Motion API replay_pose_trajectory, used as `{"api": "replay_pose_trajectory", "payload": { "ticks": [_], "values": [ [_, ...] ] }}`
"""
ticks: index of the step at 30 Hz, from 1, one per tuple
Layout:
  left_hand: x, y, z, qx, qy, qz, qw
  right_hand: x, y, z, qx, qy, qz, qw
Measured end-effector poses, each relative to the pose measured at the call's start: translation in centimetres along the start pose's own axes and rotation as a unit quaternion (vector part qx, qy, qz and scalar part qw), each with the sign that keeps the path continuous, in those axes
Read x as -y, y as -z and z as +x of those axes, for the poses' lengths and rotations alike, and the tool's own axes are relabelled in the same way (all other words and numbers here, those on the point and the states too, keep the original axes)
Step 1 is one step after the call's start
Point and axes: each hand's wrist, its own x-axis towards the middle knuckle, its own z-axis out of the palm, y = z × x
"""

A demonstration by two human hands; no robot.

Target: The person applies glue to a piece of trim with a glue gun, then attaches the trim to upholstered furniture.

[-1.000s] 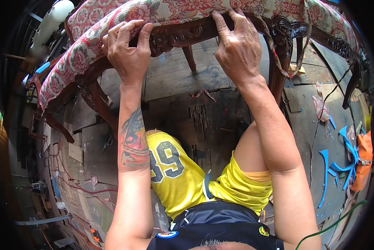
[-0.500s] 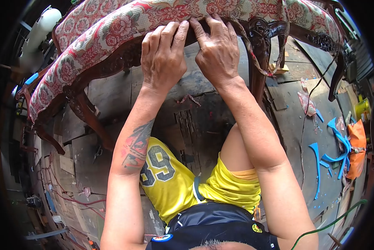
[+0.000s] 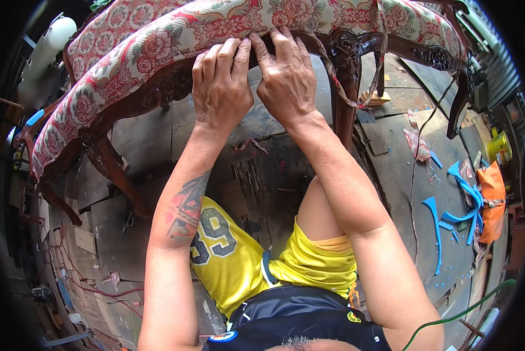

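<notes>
A long carved wooden seat with floral upholstery fabric [image 3: 157,52] in red, cream and green arches across the top of the head view. My left hand [image 3: 221,88] has its fingertips along the fabric's lower edge, where it meets the dark carved rail [image 3: 139,96]. Beside it, almost touching, my right hand [image 3: 289,82] bends its fingers against the same edge. Both thumbs are mostly hidden beneath. A twisted cord [image 3: 340,88] loops down from the seat just right of my right hand, in front of a carved leg [image 3: 345,64].
Blue offcuts [image 3: 467,202] and an orange bag [image 3: 492,202] lie on the plank floor [image 3: 385,169] to the right. A yellow container [image 3: 499,147] stands behind them. Red cords [image 3: 98,289] trail at lower left, near scissors [image 3: 128,222]. A green cord [image 3: 461,316] crosses at lower right.
The whole view has shifted slightly, so the seat and floor items appear a little farther left. Both hands stay at the fabric's edge, with only slight finger movement.
</notes>
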Motion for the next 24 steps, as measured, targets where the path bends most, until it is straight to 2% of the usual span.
{"api": "replay_pose_trajectory", "payload": {
  "ticks": [4,6,9,16,24],
  "values": [
    [0.0,-0.1,0.2,-0.01,0.006,-0.064,0.998,0.1,0.5,0.2,0.009,-0.005,0.02,1.0],
    [0.0,-0.5,0.2,-0.029,-0.021,-0.134,0.99,0.0,0.6,0.2,0.011,-0.005,0.022,1.0],
    [-0.4,-0.6,0.4,-0.041,-0.006,-0.148,0.988,-0.2,0.7,0.2,0.016,0.001,0.02,1.0],
    [-0.3,-0.5,0.5,-0.032,0.0,-0.132,0.991,-0.9,0.8,0.1,0.005,0.008,0.005,1.0],
    [-1.0,-0.7,0.3,0.008,-0.002,-0.048,0.999,-1.5,0.6,0.1,-0.013,0.019,0.011,1.0]
  ]
}}
